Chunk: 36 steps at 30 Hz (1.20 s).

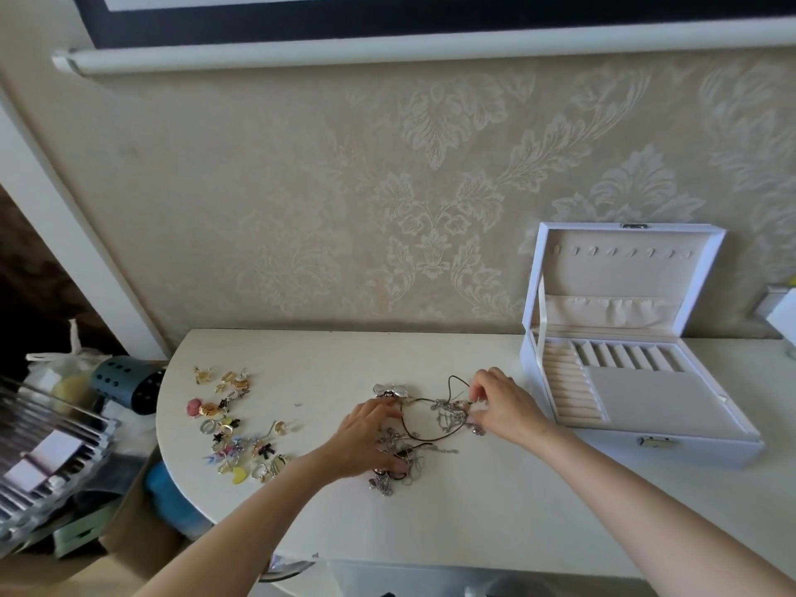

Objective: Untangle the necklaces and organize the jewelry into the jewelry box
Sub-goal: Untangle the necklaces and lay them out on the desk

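The left hand (366, 437) covers the middle of the tangle (450, 413), so it cannot be told whether its fingers grip a strand or only press on it. The right hand (502, 402) pinches a strand, too fine to tell cord from chain. How many necklaces are knotted is unclear. The pile (232, 424) at the left blurs into small bits, and few can be told apart. Both forearms run off the bottom edge, as does the table (474, 523). A white thing (782, 314) beyond the box (603, 448) is cut by the right edge.
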Each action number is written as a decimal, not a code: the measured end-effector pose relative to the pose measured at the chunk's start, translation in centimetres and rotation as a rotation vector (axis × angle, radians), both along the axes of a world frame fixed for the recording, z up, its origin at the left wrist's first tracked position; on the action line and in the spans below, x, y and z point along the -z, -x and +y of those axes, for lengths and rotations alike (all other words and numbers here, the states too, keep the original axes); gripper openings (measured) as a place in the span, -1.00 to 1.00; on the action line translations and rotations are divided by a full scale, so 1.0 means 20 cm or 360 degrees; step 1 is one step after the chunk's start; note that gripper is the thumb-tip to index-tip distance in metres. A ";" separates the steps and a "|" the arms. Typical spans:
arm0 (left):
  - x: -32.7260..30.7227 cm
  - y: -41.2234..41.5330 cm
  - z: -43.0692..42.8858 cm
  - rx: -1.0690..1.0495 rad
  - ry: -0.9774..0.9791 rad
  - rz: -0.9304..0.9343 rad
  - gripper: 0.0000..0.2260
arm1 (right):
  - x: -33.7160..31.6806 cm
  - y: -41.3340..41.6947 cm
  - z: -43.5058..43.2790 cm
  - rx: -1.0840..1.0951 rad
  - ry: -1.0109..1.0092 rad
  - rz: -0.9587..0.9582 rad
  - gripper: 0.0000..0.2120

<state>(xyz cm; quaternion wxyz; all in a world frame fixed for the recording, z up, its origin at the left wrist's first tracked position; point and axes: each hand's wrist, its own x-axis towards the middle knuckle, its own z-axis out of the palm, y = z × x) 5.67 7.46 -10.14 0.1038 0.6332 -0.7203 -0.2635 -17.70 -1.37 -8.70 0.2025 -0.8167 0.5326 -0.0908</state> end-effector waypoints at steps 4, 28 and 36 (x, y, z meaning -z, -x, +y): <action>0.01 0.01 0.00 0.0079 -0.0075 -0.0136 0.04 | 0.01 -0.01 0.02 -0.0016 -0.0039 0.0152 -0.82; 0.03 0.00 -0.02 -0.0659 0.0502 0.0341 -0.88 | -0.17 0.00 0.02 0.0491 -0.0759 -0.1627 -0.89; -0.05 0.08 0.00 -0.0420 0.0299 0.0108 -0.90 | -0.19 -0.02 0.03 0.0423 -0.0802 -0.1505 -0.93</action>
